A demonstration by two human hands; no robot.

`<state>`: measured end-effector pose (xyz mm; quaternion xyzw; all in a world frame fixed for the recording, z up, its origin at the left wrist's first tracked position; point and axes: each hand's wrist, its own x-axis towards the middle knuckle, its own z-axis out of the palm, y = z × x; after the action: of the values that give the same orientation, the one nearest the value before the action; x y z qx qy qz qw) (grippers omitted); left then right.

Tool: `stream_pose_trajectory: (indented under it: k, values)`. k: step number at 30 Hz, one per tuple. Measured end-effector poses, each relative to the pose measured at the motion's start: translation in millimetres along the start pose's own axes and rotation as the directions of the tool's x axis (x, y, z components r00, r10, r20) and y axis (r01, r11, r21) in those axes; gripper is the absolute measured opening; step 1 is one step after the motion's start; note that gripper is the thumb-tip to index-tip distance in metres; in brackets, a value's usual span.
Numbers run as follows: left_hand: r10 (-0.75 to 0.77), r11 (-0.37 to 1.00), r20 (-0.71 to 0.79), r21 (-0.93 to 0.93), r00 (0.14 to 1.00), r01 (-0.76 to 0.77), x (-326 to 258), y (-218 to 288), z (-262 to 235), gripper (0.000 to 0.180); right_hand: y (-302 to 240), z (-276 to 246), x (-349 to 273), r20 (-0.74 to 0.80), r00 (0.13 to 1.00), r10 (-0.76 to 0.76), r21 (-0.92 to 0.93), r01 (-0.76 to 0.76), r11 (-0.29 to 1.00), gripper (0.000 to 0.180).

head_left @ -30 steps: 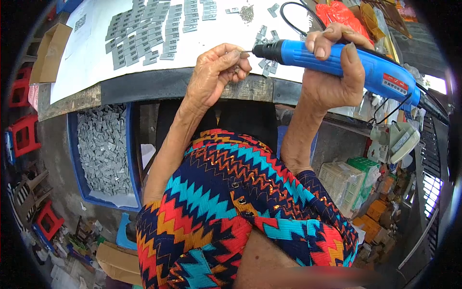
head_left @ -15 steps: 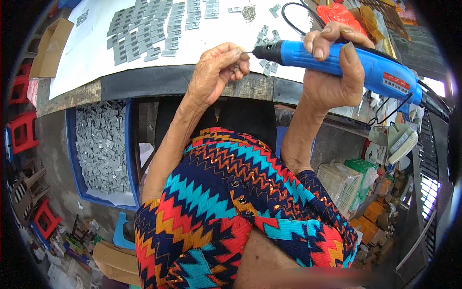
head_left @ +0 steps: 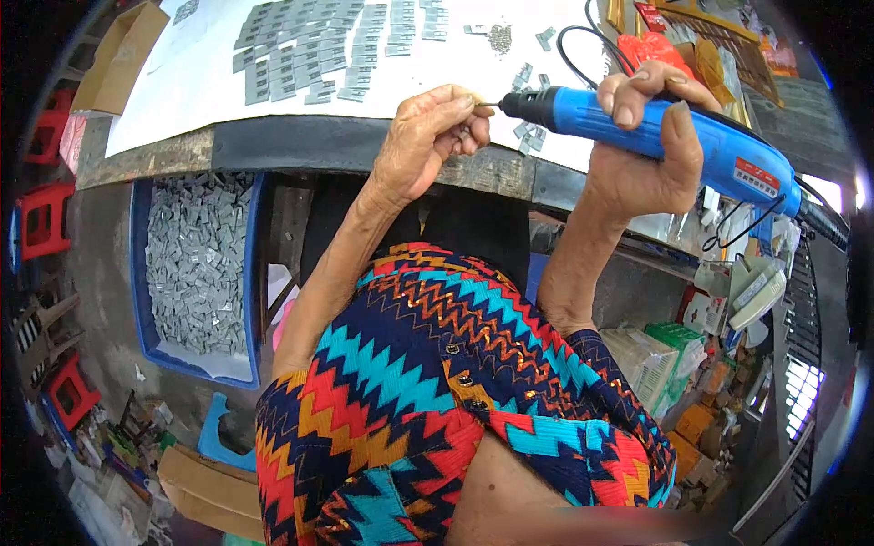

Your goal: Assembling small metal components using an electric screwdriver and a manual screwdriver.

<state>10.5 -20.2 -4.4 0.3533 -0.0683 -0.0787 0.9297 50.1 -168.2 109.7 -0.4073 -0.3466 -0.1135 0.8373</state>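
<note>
A blue electric screwdriver [head_left: 655, 132] lies nearly level above the table's front edge, its black nose to the left. My right hand [head_left: 651, 150] is closed around its body from below. At the thin bit, the fingertips of my left hand [head_left: 437, 132] are pinched together; whatever tiny piece they hold at the bit's tip is too small to name. Flat grey metal pieces [head_left: 300, 50] lie in rows on the white tabletop [head_left: 196, 86]. A small heap of tiny screws [head_left: 500, 38] sits farther back, with a few loose grey pieces [head_left: 531, 136] behind the screwdriver's nose.
Below the table at left, a blue bin [head_left: 141, 300] is full of grey pieces. An open cardboard box [head_left: 118, 64] stands at the table's left end. A black cable [head_left: 566, 56] loops near a red plastic bag [head_left: 651, 50]. Red stools [head_left: 45, 220] stand far left.
The whole view has shifted slightly, so table and hands appear a little farther right. The left-hand pinch and the right-hand grip on the screwdriver look the same.
</note>
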Motion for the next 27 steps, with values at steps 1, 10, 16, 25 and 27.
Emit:
stream_pose_trajectory:
  k: [1, 10, 16, 25, 27]
  values:
    - [0.005, 1.0, -0.006, 0.003, 1.0, -0.005, -1.7, 1.9, -0.4, 0.024, -0.4, 0.2, 1.1, 0.007, 1.0, 0.008, 0.009, -0.008, 1.0, 0.025]
    - [0.148, 0.733, -0.218, 0.679, 0.965, 0.041, -33.2, 44.0, -9.9, 0.021, 11.9, 0.7, 5.1, 0.001, 1.0, 0.009, 0.048, -0.009, 0.999, 0.025]
    - [0.558, -0.341, 0.119, 0.935, 0.821, 0.097, -35.5, 63.7, -38.4, 0.009, 20.9, 10.9, 2.4, 0.008, 1.0, 0.025, 0.039, -0.025, 0.999, 0.025]
    - [0.481, -0.47, 0.112, 0.87, 0.87, 0.148, -30.0, 49.2, -38.1, 0.01, 19.7, -2.1, -4.2, 0.037, 0.997, 0.061, -0.044, -0.059, 0.997, 0.029]
    - [0.481, -0.447, 0.124, 0.886, 0.868, 0.121, -30.5, 48.4, -37.6, 0.01, 20.2, -2.8, -4.1, 0.024, 0.998, 0.056, -0.039, -0.055, 0.998, 0.029]
